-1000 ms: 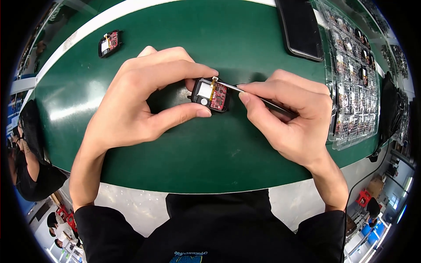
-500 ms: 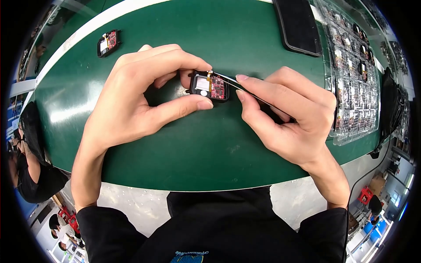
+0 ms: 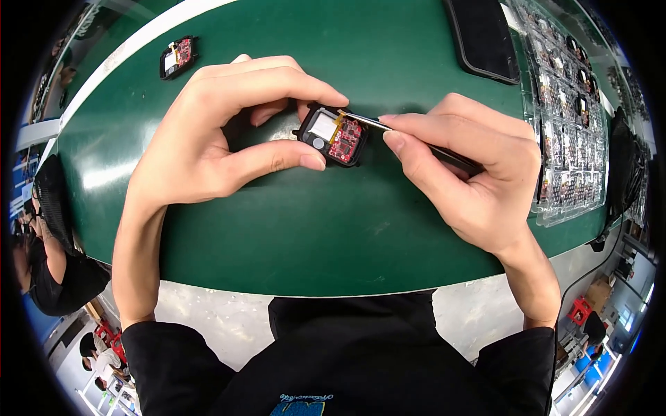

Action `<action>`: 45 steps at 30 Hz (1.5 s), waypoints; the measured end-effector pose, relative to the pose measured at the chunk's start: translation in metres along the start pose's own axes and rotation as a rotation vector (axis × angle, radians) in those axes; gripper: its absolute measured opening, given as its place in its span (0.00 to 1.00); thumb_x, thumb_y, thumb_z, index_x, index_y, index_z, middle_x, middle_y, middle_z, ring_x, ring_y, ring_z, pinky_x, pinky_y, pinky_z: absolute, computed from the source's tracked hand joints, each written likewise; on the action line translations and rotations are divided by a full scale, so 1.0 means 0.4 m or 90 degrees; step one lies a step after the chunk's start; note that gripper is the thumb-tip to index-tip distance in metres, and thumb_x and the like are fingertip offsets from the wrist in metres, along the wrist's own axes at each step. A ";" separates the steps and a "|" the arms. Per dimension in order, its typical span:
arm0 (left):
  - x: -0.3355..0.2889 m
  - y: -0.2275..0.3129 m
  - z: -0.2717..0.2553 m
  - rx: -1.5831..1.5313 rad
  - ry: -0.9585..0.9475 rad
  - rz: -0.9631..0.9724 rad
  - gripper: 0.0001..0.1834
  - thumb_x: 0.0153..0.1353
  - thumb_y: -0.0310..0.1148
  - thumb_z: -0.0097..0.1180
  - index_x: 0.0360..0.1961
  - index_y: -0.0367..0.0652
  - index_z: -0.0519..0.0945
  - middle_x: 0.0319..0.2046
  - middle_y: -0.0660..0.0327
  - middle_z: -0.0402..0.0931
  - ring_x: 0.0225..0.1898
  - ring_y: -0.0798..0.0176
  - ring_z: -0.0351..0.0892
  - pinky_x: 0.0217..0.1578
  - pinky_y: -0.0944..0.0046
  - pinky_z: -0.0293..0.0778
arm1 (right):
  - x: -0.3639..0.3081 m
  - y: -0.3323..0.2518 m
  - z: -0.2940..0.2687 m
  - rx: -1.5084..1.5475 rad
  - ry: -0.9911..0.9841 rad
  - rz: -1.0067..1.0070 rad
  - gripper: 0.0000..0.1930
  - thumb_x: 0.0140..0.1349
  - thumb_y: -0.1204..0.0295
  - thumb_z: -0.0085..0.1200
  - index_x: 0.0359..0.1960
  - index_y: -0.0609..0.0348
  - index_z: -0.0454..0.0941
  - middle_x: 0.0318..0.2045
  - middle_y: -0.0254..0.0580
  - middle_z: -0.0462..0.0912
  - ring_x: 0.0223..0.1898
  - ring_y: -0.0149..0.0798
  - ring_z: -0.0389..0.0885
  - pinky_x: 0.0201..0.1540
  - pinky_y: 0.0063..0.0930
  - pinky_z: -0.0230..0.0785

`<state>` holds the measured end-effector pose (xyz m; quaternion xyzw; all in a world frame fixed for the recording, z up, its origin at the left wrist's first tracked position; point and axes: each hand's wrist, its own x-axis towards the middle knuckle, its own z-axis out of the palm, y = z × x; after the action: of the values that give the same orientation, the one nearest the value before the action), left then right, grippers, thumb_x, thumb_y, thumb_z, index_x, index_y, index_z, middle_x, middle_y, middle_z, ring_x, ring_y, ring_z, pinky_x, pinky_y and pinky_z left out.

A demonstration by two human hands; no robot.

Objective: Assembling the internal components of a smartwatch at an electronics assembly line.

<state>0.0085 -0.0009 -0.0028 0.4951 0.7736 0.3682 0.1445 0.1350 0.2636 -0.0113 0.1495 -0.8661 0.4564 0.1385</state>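
My left hand is closed on a small black electronic device housing, forefinger at its upper edge and thumb at the lower left. Inside the open housing lie a silver-white battery, a red circuit board and an orange flex ribbon between them. Closed around a pair of tweezers, my right hand comes from the right. The tweezer tips reach the ribbon's top end, close to my left forefinger; whether they pinch it I cannot tell.
A similar open device lies on the green table at the far left. A black phone-like slab rests at the far right, beside clear plastic trays filled with small parts. Another person's arm shows at the left edge.
The ribbon's pale end, raised at the tweezer tips before, now sits lower over the board. The device has turned slightly clockwise, and the tweezer arms look closer together. The whole view has shifted a little.
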 end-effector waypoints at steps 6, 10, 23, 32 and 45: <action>0.004 -0.009 -0.004 -0.040 -0.015 0.015 0.33 0.51 0.42 0.83 0.58 0.40 0.91 0.40 0.61 0.85 0.33 0.64 0.71 0.38 0.63 0.66 | 0.002 0.008 -0.003 0.018 -0.009 0.004 0.08 0.62 0.84 0.72 0.43 0.66 0.95 0.22 0.33 0.81 0.20 0.23 0.70 0.23 0.23 0.54; 0.005 -0.009 -0.007 -0.037 -0.033 0.015 0.33 0.52 0.42 0.83 0.59 0.40 0.90 0.41 0.61 0.86 0.37 0.65 0.74 0.37 0.64 0.66 | 0.002 0.010 -0.004 0.018 -0.015 0.003 0.08 0.62 0.84 0.72 0.42 0.66 0.95 0.21 0.32 0.80 0.20 0.22 0.69 0.23 0.23 0.54; 0.004 0.005 -0.001 -0.065 -0.031 -0.001 0.28 0.55 0.40 0.81 0.56 0.40 0.90 0.42 0.61 0.88 0.37 0.65 0.75 0.39 0.63 0.64 | -0.003 0.004 0.003 0.021 -0.025 0.001 0.09 0.60 0.85 0.71 0.42 0.66 0.94 0.22 0.34 0.81 0.20 0.23 0.71 0.23 0.24 0.55; 0.016 0.002 -0.003 0.008 -0.031 0.100 0.26 0.53 0.37 0.81 0.52 0.39 0.90 0.41 0.61 0.88 0.35 0.64 0.76 0.38 0.62 0.63 | -0.008 0.003 0.000 -0.001 -0.010 -0.017 0.10 0.58 0.86 0.71 0.41 0.67 0.94 0.21 0.36 0.81 0.19 0.25 0.71 0.22 0.24 0.55; 0.003 0.005 -0.006 0.012 -0.022 0.067 0.29 0.51 0.34 0.83 0.56 0.44 0.89 0.36 0.67 0.82 0.37 0.68 0.79 0.45 0.62 0.62 | -0.002 -0.010 0.025 0.101 0.062 0.065 0.07 0.71 0.82 0.68 0.48 0.68 0.89 0.27 0.36 0.86 0.25 0.20 0.77 0.27 0.19 0.64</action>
<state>0.0079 -0.0002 0.0005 0.5426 0.7472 0.3597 0.1337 0.1362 0.2532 -0.0140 0.0932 -0.8261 0.5366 0.1450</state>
